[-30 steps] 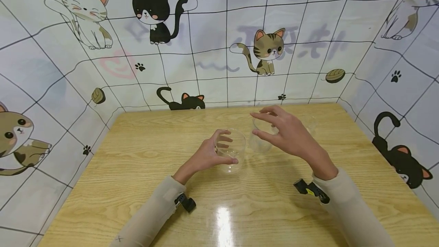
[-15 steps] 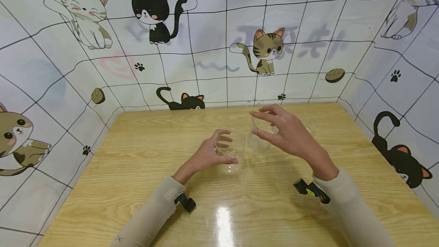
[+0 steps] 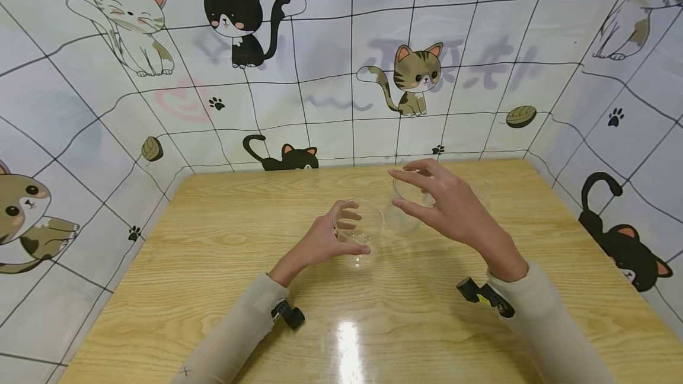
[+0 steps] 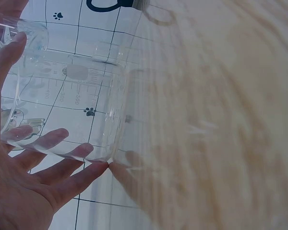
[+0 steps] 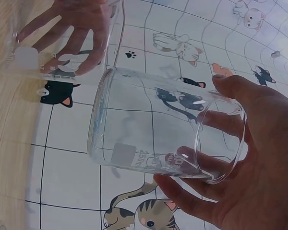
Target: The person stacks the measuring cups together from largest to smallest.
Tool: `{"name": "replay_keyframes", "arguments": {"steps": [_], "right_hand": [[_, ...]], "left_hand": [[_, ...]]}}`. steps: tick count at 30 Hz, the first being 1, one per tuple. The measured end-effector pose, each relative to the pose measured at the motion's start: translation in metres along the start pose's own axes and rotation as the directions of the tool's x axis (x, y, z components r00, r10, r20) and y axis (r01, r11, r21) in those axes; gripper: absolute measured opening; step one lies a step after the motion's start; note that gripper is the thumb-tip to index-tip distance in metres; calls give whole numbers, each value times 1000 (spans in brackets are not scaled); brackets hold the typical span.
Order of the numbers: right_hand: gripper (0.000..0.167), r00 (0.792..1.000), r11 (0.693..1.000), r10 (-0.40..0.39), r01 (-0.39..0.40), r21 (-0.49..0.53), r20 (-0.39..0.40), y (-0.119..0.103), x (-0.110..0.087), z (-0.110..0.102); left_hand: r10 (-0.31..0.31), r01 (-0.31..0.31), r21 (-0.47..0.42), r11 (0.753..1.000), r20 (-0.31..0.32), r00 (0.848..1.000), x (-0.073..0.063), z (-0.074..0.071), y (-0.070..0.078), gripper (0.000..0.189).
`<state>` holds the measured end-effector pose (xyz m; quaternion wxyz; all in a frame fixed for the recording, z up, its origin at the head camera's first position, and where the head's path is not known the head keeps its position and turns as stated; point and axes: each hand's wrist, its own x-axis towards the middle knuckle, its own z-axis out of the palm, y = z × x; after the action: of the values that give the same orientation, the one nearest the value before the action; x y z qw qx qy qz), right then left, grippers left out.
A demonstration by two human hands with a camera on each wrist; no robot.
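A large clear glass beaker [image 3: 358, 227] with printed graduations stands on the table. My left hand [image 3: 322, 239] holds it, thumb on the near side and fingers around the far side, as the left wrist view also shows. Just to its right, my right hand [image 3: 453, 206] grips a smaller glass beaker [image 5: 144, 124] near the rim, thumb on one side and fingers on the other. It carries a 250 ml marking and is raised off the table. Its base is close beside the large beaker's wall, overlapping it in the right wrist view.
Another faint clear glass vessel [image 3: 484, 193] stands on the wooden table [image 3: 240, 212] behind the right hand. A cloth backdrop with cat drawings [image 3: 331, 93] encloses the back and both sides. A dark wrist camera [image 3: 288, 316] sits on each sleeve.
The smaller beaker's base has shifted very slightly left and up, nearer the large beaker. My right hand has barely moved; the left hand and large beaker stay in place.
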<state>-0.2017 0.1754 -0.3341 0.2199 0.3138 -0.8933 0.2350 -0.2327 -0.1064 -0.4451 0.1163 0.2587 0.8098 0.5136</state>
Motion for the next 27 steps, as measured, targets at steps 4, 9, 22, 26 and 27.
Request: {"name": "replay_keyframes", "arguments": {"steps": [4,9,22,26,27], "right_hand": [[52,999,1000,-21,21,2,-26,-1,0,-1],[53,999,999,-30,31,22,-43,-4,1,-1],[54,998,998,-50,51,30,-49,-8,2,0],[55,997,998,-60,61,26,-53,-10,2,1],[55,997,998,-62,63,26,-54,-10,3,1]], "left_hand": [[-1,1,0,1000,-1,1000,0,0,-1,94],[-7,7,5,1000,-4,1000,0,0,-1,92],[-11,11,7,1000,2,1000,1,0,-2,94],[-6,6,2,1000,5,1000,1,0,-2,94],[-5,5,1,1000,5,1000,1,0,-2,94]]}}
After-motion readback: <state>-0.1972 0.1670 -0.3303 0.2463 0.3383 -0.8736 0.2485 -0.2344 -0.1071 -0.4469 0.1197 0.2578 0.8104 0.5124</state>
